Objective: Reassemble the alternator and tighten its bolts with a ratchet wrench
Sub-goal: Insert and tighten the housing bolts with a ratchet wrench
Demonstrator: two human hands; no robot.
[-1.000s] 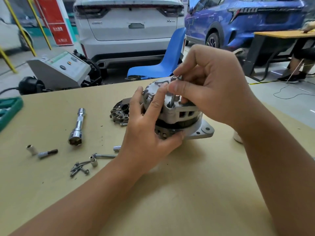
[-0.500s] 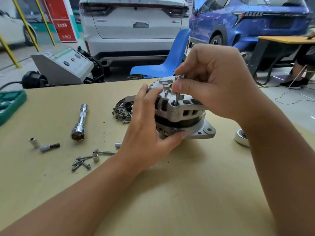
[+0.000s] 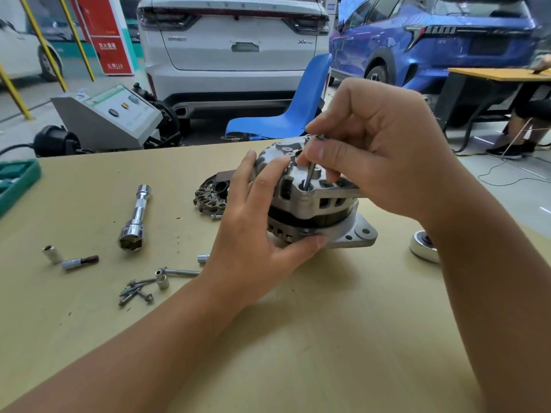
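The alternator [image 3: 310,201] sits on the counter [image 3: 298,338], and the long bolt [image 3: 309,176] that stood at its housing a second ago is now lower in its hole, only a short shank showing. The right hand [image 3: 384,156] pinches the bolt's top; the left hand [image 3: 253,234] grips the alternator's near side, its fingers shifted slightly. Judged from this, hand-threading is nearly done, and ratchet tightening follows. Left of the alternator lie loose screws [image 3: 135,292] and a socket extension [image 3: 135,217].
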